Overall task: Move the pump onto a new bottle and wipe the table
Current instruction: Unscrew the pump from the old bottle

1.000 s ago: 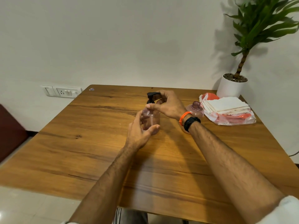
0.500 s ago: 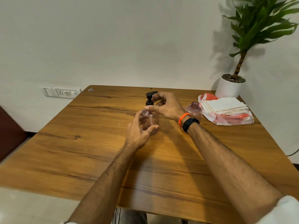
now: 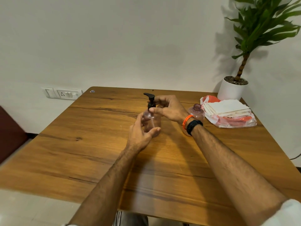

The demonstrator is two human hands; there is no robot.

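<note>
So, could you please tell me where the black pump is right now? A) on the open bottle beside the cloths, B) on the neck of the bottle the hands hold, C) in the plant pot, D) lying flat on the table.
B: the black pump stands on the bottle gripped by the left hand, with the right hand pinching its collar.

I'm looking at a wooden table pushed up to a plain white wall. Left of the table, low on the wall, sits a white switch and socket plate. At the table's far right corner stands a potted plant in a white pot, throwing a shadow on the wall. Pale floor shows at the table's near left.
</note>
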